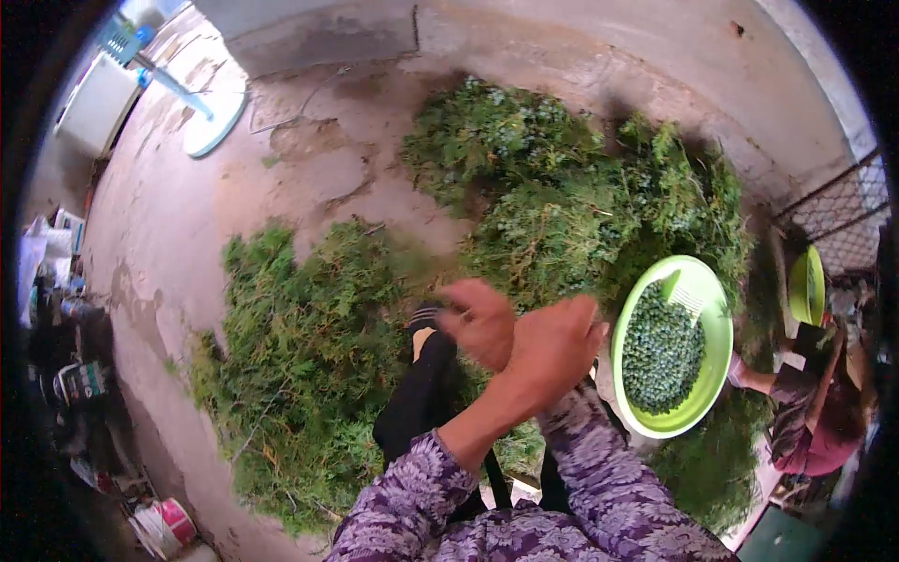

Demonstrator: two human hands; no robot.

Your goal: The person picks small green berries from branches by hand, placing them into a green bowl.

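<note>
My forearms cross in front of me. My left hand (554, 348) is closed, its fingers curled, and reaches over to the right side, close to the lime-green basin (725, 342). Whatever it may hold is hidden. Behind its wrist my right hand (479, 323) shows to the left, smeared by motion above my foot. A heap of cut evergreen branches (314, 365) lies below and to the left of the hands. The basin holds many small round green berries (660, 361) and a light green slotted scoop (686, 295) at its upper edge.
A larger pile of evergreen branches (571, 197) lies against the wall. At right a person (824, 403) sits near another green basin (807, 286) and a wire mesh panel (843, 215). A fan base (215, 122) stands upper left; a white bucket (164, 526) is lower left.
</note>
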